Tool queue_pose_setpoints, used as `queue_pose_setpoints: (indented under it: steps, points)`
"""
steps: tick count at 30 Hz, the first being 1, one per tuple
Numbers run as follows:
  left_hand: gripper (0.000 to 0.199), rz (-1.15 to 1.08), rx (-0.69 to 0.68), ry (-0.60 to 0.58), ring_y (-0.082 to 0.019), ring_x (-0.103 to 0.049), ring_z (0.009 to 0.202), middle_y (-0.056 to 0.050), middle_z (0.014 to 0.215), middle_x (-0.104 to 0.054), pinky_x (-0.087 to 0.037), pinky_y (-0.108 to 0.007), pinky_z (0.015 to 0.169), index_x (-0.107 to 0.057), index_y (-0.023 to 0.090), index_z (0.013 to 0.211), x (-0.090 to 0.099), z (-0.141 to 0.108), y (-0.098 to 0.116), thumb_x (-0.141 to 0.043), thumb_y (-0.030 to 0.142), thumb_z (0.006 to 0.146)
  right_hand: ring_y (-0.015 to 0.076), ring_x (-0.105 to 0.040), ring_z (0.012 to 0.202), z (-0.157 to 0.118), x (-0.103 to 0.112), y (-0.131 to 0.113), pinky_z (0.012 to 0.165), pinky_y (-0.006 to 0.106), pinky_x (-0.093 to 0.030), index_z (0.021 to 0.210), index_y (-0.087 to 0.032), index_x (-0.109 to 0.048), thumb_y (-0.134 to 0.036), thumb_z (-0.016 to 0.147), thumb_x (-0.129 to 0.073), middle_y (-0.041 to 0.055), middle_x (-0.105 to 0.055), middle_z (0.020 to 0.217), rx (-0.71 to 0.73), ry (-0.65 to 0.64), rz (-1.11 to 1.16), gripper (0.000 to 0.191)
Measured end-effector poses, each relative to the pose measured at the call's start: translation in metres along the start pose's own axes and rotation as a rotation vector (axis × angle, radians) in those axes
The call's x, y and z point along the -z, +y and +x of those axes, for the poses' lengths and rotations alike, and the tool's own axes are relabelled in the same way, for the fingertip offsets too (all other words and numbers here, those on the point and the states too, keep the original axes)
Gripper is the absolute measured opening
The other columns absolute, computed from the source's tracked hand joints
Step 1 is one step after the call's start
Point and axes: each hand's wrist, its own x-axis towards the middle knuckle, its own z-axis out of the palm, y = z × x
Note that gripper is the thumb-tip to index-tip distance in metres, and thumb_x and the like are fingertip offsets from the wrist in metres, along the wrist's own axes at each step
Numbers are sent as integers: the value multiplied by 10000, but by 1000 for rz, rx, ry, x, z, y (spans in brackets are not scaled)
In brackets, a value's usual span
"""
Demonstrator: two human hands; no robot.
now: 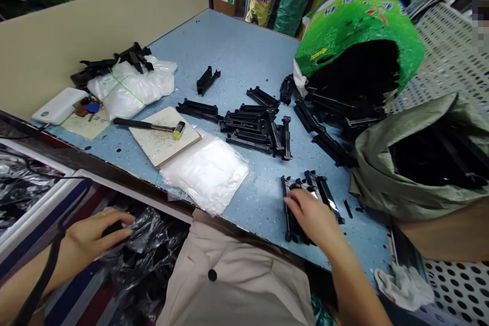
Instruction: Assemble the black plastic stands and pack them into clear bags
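A cluster of black plastic parts [289,224] lies near the front edge of a speckled blue tabletop [255,204], under the right hand [311,209]; at least four parts show, but the hand covers the middle, so the full number is unclear. The right fingers curl over them, touching; whether they grip one cannot be told. The left hand [91,234], fingers and thumb bent around something dark, is over one striped bag [69,285] full of black pieces in clear film [145,260]; whether it holds that dark piece is unclear too. Mid-table is one larger pile of black parts [248,127], too overlapped to count, with one small group [208,80] apart behind it. Left of the pile are one board [164,150] with one hammer [147,125] lying across it, one stack of clear bags [208,168] against the board, one tied plastic bundle [128,84] topped with black pieces, and one white box [59,106]. On the right, one green sack [359,20] spills more parts, and one grey-green sack [382,163], mouth open, blocks the table's right side.
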Motion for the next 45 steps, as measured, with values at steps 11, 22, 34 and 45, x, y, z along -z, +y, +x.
queue_pose_setpoints:
  steps: [11, 22, 34, 45]
  points:
    - [205, 169, -247, 205, -263, -612, 886, -126, 963, -651, -498, -337, 691, -627, 165, 905, -98, 83, 157, -556, 347, 845, 290, -691, 792, -6, -27, 19, 599, 338, -445, 1323, -137, -449, -283, 913, -457, 194, -655, 1133, -49, -107, -425, 436]
    - [223, -879, 98, -81, -112, -510, 530, 21, 585, -564, -433, -248, 536, -574, 181, 668, -82, 126, 136, -696, 364, 704, 167, -634, 710, 5, -24, -11, 631, 278, -520, 1094, -197, -645, -460, 814, -630, 63, -700, 912, -66, -355, 1091, 384]
    - [116, -489, -152, 255, -164, -621, 747, -18, 778, -645, -508, -314, 705, -569, 196, 785, -92, 124, 128, -491, 109, 778, 103, -600, 574, 28, -74, -61, 431, 164, -501, 941, -90, -664, -219, 852, -596, 79, -687, 780, -370, -844, 1858, 171]
    - [520, -146, -691, 324, -213, -567, 1165, -121, 1263, -596, -513, -395, 996, -476, 189, 1365, -87, 77, 169, -391, 32, 877, 54, -454, 521, 48, -91, -83, 398, 106, -423, 857, -148, -614, -284, 843, -614, -1, -589, 709, -213, -765, 1923, 137]
